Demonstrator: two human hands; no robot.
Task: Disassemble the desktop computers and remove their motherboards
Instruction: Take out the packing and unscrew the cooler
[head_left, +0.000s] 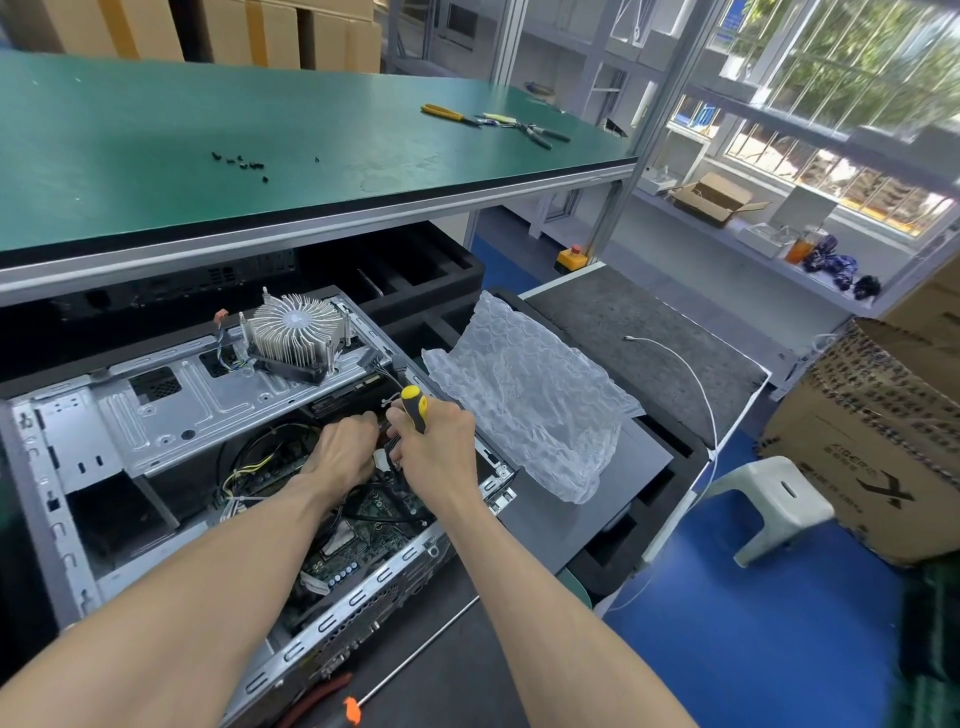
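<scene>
An open desktop computer case (156, 410) lies on its side below the green bench. Its green motherboard (363, 535) shows in the bottom, crossed by black cables. A finned heatsink with fan (296, 332) rests on the case's metal bracket. My left hand (343, 447) reaches into the case and pinches cables near a white connector (381, 460). My right hand (441, 452) is beside it, closed around a yellow-and-black screwdriver (414, 408) whose handle sticks up. The screwdriver tip and both hands' fingertips are hidden inside the case.
The green bench top (260, 156) above carries several loose black screws (239, 162) and pliers (488, 122). A bubble-wrap bag (524, 395) lies right of the case on black foam. A white stool (769, 504) and cardboard boxes (872, 441) stand at the right. Red-handled pliers (317, 696) lie at the front.
</scene>
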